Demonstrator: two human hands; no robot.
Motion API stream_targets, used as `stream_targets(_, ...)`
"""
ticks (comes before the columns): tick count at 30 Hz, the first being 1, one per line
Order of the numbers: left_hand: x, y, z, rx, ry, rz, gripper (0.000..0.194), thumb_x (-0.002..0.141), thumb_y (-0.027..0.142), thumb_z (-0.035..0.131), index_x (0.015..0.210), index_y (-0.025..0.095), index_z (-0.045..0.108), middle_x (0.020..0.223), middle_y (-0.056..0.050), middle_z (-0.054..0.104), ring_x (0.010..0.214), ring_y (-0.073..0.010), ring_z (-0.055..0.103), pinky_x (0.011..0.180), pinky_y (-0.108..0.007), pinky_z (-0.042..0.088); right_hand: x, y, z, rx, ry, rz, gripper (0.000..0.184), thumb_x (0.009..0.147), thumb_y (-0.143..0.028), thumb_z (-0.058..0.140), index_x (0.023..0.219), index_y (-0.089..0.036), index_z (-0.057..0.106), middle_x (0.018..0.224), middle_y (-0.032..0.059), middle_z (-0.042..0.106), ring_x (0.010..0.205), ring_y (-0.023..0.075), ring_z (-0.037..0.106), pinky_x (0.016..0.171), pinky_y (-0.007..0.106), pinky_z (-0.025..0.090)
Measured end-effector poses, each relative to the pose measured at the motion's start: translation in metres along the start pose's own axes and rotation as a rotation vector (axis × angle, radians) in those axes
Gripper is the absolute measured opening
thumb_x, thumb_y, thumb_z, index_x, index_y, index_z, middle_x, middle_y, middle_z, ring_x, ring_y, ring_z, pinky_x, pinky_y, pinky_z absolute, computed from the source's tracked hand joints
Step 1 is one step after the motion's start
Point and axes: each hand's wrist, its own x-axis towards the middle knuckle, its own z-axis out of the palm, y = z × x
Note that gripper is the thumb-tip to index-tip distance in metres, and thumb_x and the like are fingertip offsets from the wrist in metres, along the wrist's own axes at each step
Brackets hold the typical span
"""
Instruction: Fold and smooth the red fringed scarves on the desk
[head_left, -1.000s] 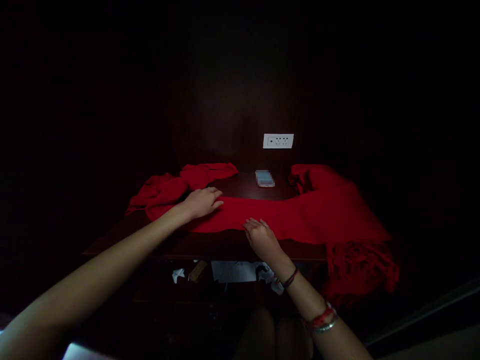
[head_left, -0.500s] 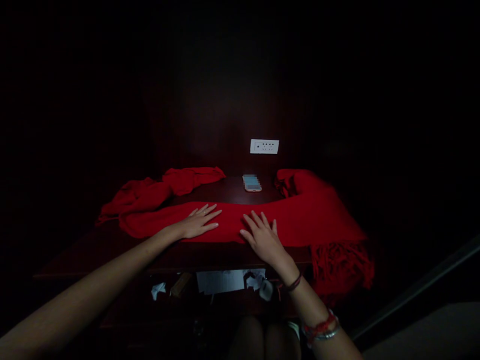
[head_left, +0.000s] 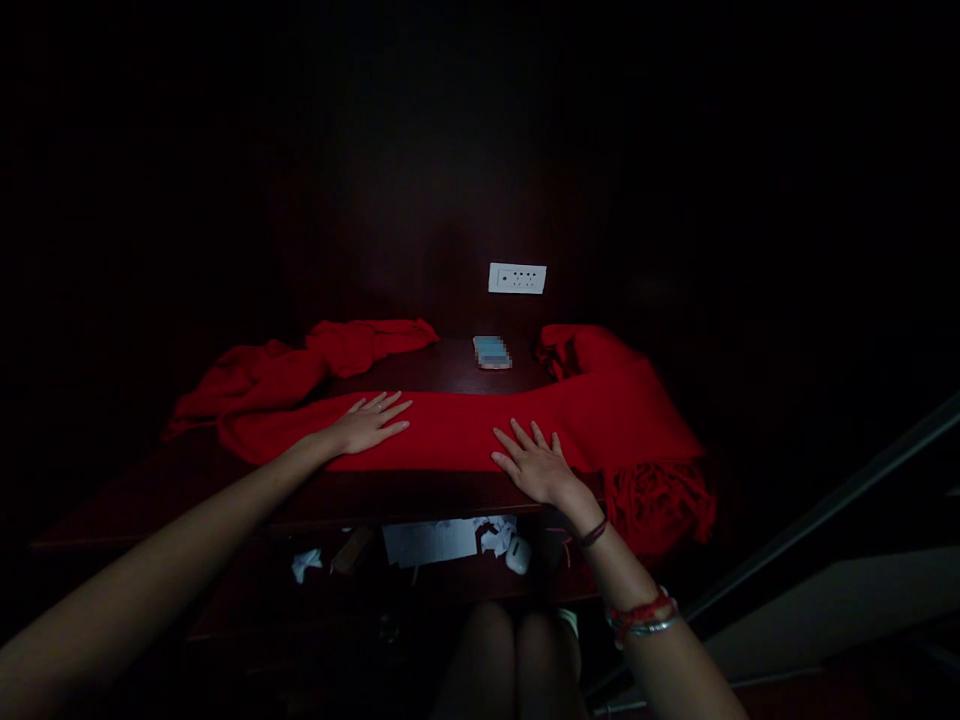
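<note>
A long red scarf (head_left: 450, 432) lies spread across a dark desk (head_left: 450, 490), with a smooth flat stretch in front of me. My left hand (head_left: 367, 425) rests palm down on its left-middle part, fingers spread. My right hand (head_left: 534, 465) presses flat on the scarf near its front edge, fingers also apart. At the right the scarf widens and its fringe (head_left: 660, 500) hangs over the desk's front edge. Bunched red cloth (head_left: 262, 375) trails back along the left side; whether it is the same piece I cannot tell.
A phone (head_left: 492, 352) lies at the back of the desk, below a white wall socket (head_left: 517, 279). An open compartment under the desktop holds paper (head_left: 431, 541), a crumpled tissue (head_left: 306, 565), a small box (head_left: 352, 551) and a white earbud case (head_left: 517, 555). The surroundings are very dark.
My hands have moved farther apart along the scarf, the left one leftward and the right one slightly rightward. The flat stretch between them looks smoother. The view has shifted slightly.
</note>
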Motion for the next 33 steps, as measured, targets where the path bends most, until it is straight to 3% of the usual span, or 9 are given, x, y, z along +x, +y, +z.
stream_targets(4, 0.003, -0.001, -0.001, 0.032, -0.006, -0.003, 0.055, 0.081, 0.052, 0.019, 0.129, 0.026, 0.017, 0.136, -0.007, 0.012, 0.123, -0.0252, 0.010, 0.095, -0.045, 0.013, -0.003, -0.005, -0.001, -0.028, 0.127, -0.037, 0.057, 0.078, -0.055, 0.022, 0.127, -0.025, 0.027, 0.134, 0.0079, 0.022, 0.122, 0.0313, 0.012, 0.092, 0.056, 0.010)
stream_targets(7, 0.013, -0.001, -0.006, 0.074, 0.103, 0.096, 0.053, 0.081, 0.050, 0.021, 0.126, 0.024, 0.029, 0.135, -0.007, 0.020, 0.122, -0.0229, 0.016, 0.097, -0.041, 0.014, -0.007, -0.020, -0.005, -0.076, 0.292, -0.256, 0.049, 0.079, -0.044, 0.037, 0.121, -0.018, 0.037, 0.127, 0.0103, 0.036, 0.118, 0.0242, 0.024, 0.095, 0.045, 0.017)
stream_targets(10, 0.032, 0.000, -0.012, 0.071, 0.173, 0.223, 0.049, 0.081, 0.044, 0.025, 0.121, 0.017, 0.039, 0.131, -0.009, 0.029, 0.120, -0.0202, 0.024, 0.097, -0.033, 0.019, -0.007, -0.037, -0.010, -0.158, 0.325, -0.485, 0.034, 0.078, -0.030, 0.044, 0.109, -0.016, 0.047, 0.109, 0.0088, 0.051, 0.102, 0.0180, 0.042, 0.089, 0.033, 0.028)
stream_targets(14, 0.058, 0.004, -0.020, 0.010, 0.141, 0.240, 0.046, 0.079, 0.036, 0.032, 0.115, 0.010, 0.045, 0.120, -0.012, 0.044, 0.110, -0.0193, 0.038, 0.092, -0.027, 0.027, 0.002, -0.054, -0.012, -0.321, 0.329, -0.594, 0.017, 0.080, -0.017, 0.040, 0.091, -0.014, 0.053, 0.085, 0.0069, 0.059, 0.081, 0.0172, 0.050, 0.071, 0.030, 0.036)
stream_targets(18, 0.076, 0.009, -0.026, -0.108, 0.072, 0.159, 0.039, 0.074, 0.037, 0.040, 0.101, 0.013, 0.055, 0.100, -0.008, 0.057, 0.085, -0.0171, 0.052, 0.074, -0.023, 0.038, 0.009, -0.063, -0.009, -0.361, 0.356, -0.611, 0.013, 0.079, -0.015, 0.040, 0.084, -0.014, 0.053, 0.080, 0.0068, 0.058, 0.076, 0.0178, 0.049, 0.067, 0.030, 0.035)
stream_targets(22, 0.089, 0.013, -0.029, -0.182, 0.053, 0.209, 0.027, 0.071, 0.035, 0.045, 0.082, 0.015, 0.060, 0.080, -0.003, 0.060, 0.070, -0.0129, 0.053, 0.061, -0.018, 0.038, 0.008, -0.067, -0.006, -0.349, 0.376, -0.588, 0.011, 0.078, -0.017, 0.043, 0.083, -0.015, 0.052, 0.079, 0.0059, 0.058, 0.077, 0.0179, 0.049, 0.066, 0.030, 0.034)
stream_targets(29, 0.091, 0.021, -0.016, -0.160, 0.169, 0.210, 0.021, 0.073, 0.029, 0.045, 0.086, 0.016, 0.056, 0.077, -0.002, 0.056, 0.072, -0.0140, 0.051, 0.066, -0.022, 0.037, 0.015, -0.073, -0.012, -0.378, 0.339, -0.646, 0.013, 0.079, -0.013, 0.041, 0.084, -0.014, 0.053, 0.080, 0.0065, 0.059, 0.077, 0.0176, 0.051, 0.066, 0.029, 0.036)
stream_targets(33, 0.079, 0.023, 0.001, -0.101, 0.367, 0.194, 0.026, 0.080, 0.030, 0.035, 0.096, 0.018, 0.051, 0.096, -0.007, 0.051, 0.092, -0.0197, 0.045, 0.077, -0.032, 0.035, 0.017, -0.069, -0.015, -0.280, 0.253, -0.648, 0.018, 0.078, -0.020, 0.045, 0.094, -0.016, 0.052, 0.086, 0.0062, 0.059, 0.081, 0.0164, 0.052, 0.066, 0.026, 0.037)
